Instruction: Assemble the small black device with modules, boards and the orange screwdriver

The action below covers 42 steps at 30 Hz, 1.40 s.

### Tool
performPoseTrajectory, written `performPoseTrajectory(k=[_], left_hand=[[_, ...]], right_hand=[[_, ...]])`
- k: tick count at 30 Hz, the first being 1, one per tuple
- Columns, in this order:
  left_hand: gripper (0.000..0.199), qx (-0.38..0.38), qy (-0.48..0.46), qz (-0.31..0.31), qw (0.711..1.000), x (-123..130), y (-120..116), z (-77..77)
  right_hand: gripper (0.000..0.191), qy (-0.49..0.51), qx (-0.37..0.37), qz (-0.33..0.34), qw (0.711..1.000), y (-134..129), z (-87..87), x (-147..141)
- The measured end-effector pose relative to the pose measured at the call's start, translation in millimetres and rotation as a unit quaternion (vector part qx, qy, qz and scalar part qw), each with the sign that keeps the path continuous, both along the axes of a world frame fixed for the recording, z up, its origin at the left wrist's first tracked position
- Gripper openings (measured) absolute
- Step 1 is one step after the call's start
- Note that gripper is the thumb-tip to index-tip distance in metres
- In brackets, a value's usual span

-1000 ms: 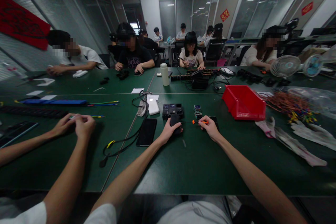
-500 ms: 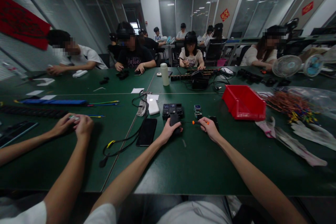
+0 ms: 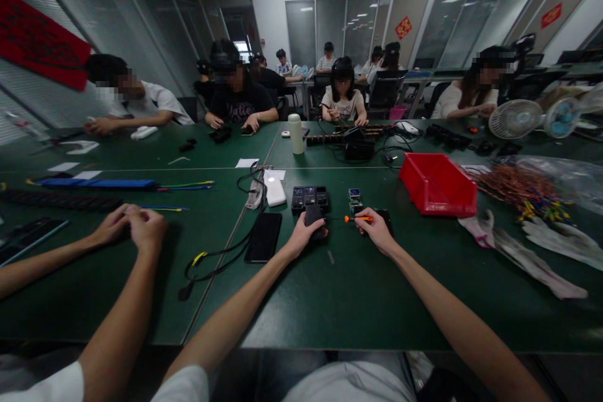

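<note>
My left hand (image 3: 304, 235) is closed round a small black casing (image 3: 313, 216) and holds it just above the green table. In my right hand (image 3: 377, 232) is a screwdriver (image 3: 363, 218) with an orange handle, gripped between thumb and fingers. Its thin shaft points left at the casing; whether the tip touches it is too small to tell. Right behind the casing lies a black block with several square compartments (image 3: 309, 192). Small green circuit boards (image 3: 354, 198) lie beyond my right hand, which partly hides a flat black piece (image 3: 387, 221).
To the left lie a black phone (image 3: 262, 237), a white power bank (image 3: 274, 190) and a black cable (image 3: 221, 273). A red bin (image 3: 438, 191), gloves (image 3: 532, 257) and copper-coloured wires (image 3: 522, 185) are on the right. A co-worker's hands (image 3: 136, 226) work at the left.
The fingers of my right hand have shifted on the screwdriver, and more of its orange handle shows. My left hand and the casing stay in place.
</note>
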<state>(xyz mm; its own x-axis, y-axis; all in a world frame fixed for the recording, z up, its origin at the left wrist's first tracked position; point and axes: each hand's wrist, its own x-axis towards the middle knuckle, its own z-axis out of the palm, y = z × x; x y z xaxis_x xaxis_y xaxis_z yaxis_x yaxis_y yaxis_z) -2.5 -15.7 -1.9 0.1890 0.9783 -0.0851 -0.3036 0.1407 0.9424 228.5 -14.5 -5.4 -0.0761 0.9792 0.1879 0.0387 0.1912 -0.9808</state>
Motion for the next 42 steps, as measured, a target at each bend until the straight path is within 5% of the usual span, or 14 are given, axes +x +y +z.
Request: performPoseTrajectory(k=[13,21,42], left_hand=[[0.048,0.012,0.019,-0.007,1.000,0.3,-2.8,-0.7],[0.046,0.006,0.009,-0.006,1.000,-1.0,0.6,-2.2],[0.047,0.004,-0.007,-0.022,1.000,-1.9,0.9,-3.7]], right_hand=[[0.030,0.122,-0.055,0.041,0.990,0.3,4.1,2.1],[0.029,0.016,-0.038,0.003,0.999,2.3,-4.4,1.0],[0.030,0.012,0.014,0.007,1.000,1.8,-2.8,0.4]])
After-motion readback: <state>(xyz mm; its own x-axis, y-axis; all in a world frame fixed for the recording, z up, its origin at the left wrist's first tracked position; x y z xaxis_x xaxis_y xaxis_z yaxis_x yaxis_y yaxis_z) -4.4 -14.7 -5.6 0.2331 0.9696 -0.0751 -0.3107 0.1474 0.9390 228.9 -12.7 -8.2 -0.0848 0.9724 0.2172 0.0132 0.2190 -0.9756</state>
